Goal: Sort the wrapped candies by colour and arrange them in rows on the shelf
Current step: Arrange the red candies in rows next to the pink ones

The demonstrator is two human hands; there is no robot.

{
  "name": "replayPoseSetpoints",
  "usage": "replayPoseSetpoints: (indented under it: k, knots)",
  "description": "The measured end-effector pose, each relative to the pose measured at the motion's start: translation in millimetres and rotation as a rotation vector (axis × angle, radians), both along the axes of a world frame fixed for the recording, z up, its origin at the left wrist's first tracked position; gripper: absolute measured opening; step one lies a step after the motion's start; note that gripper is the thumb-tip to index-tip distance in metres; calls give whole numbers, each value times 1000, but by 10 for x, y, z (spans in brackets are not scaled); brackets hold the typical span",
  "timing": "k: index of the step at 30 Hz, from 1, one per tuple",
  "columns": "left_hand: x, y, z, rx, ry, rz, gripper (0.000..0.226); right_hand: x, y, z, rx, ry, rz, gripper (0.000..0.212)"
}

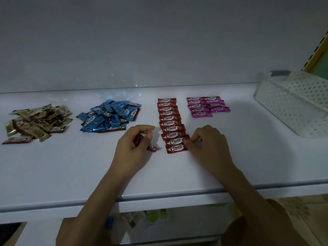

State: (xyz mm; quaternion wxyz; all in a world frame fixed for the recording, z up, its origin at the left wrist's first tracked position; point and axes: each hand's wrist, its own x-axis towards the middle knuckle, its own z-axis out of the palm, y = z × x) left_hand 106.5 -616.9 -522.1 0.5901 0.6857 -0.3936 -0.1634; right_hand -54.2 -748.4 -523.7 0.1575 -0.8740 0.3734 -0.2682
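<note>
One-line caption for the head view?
Right hand pinches the red candy row; left hand holds spare red candies.

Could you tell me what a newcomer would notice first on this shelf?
The neat column of red candies mid-shelf stands out, its near end pinched by the right hand while the left hand grips spare red candies beside it. Left of it lie a loose blue heap and a gold heap; to its right sit tidy pink candies.

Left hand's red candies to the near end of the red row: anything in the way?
Nothing visible. Only bare shelf lies between the red candies in the left hand and the red row. The right hand pinches the row's near end from the other side, out of the path.
</note>
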Motion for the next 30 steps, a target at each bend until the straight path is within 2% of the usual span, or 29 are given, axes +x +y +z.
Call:
replayPoseSetpoints:
  k: [5,9,11,13,14,17,19,21,24,27,30]
  knots:
    - [-17,1,32,3,-6,9,16,4,3,-29,34,-132,12,24]
    - [-102,-2,138,-29,2,-36,15,-11,47,6,-30,-281,36,12]
    - [-193,-18,233,-85,35,-71,15,-38,141,92,39,-378,121,15]
    - [-301,-39,300,-125,64,-110,17,-55,285,185,151,-446,292,28]
    - [-360,-51,312,-126,74,-135,18,-57,357,206,142,-463,372,31]
    - [-508,-50,311,-108,158,-201,19,-76,478,189,58,-550,407,14]
    - [-541,-24,259,-93,209,-197,26,-104,489,188,222,-655,313,5]
    - [-515,14,198,-73,218,-189,28,-151,463,165,412,-709,230,7]
    - [-451,48,132,-29,113,-205,16,-214,421,148,506,-687,185,7]
    - [-439,47,52,-2,9,-174,6,-275,390,144,585,-657,266,8]
    - [-464,74,57,-60,-14,-168,7,-350,345,156,511,-547,360,18]
